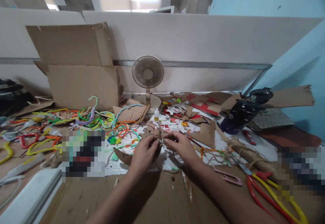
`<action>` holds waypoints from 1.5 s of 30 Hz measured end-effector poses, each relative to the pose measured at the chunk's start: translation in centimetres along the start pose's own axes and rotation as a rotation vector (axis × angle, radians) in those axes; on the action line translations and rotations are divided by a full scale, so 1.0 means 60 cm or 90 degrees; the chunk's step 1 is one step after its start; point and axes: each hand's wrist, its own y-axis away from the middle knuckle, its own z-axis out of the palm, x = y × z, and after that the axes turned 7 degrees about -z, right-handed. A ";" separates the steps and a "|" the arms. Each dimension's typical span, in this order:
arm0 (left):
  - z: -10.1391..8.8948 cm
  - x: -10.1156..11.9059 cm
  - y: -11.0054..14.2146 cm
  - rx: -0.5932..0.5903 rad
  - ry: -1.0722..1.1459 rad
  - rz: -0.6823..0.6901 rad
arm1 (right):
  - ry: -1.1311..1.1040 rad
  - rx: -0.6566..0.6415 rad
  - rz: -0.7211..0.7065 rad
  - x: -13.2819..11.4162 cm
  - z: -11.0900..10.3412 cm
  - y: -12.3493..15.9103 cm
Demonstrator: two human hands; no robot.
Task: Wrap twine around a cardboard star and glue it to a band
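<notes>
My left hand (147,149) and my right hand (180,145) meet at the middle of the worktable, thumbs and fingertips pinched together around a small pale piece (161,142). What kind of piece it is does not show clearly. Brown cardboard (151,129) with a ragged edge stands just behind my fingertips, partly hidden by them. A curved cardboard scrap (123,157) lies left of my left hand. Beyond the hands stands a small glue bottle (156,115) with a yellow label. Loose strands of twine lie close to my right hand.
Colourful pipe cleaners (127,129) heap up at the left. A desk fan (148,72) stands at the back beside a large cardboard box (82,85). On the right are a dark bottle (238,115), a twine roll (250,153), red-handled scissors (256,192) and a pink tool (228,176).
</notes>
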 end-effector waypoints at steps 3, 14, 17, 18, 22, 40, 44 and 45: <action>0.000 -0.002 0.001 0.003 -0.007 -0.002 | -0.021 -0.023 0.011 -0.002 -0.001 -0.002; -0.004 -0.006 -0.006 0.006 -0.002 -0.005 | 0.128 -0.029 -0.102 -0.007 -0.002 0.004; -0.010 -0.008 -0.010 0.024 0.020 -0.012 | 0.304 -0.013 -0.303 -0.019 -0.004 0.013; -0.011 -0.008 -0.011 0.025 0.032 -0.013 | 0.362 -0.024 -0.360 -0.021 -0.003 0.017; -0.008 -0.007 -0.012 0.022 0.052 -0.014 | 0.578 -0.061 -0.486 -0.022 0.006 0.028; -0.012 -0.016 -0.018 0.022 0.157 -0.065 | 0.493 -0.387 -0.185 -0.066 -0.009 0.051; -0.018 -0.002 -0.013 0.022 0.186 -0.103 | 0.502 -0.342 -0.158 -0.075 -0.049 0.067; -0.021 0.003 -0.012 0.016 0.196 -0.118 | 0.507 -0.311 -0.149 -0.079 -0.069 0.074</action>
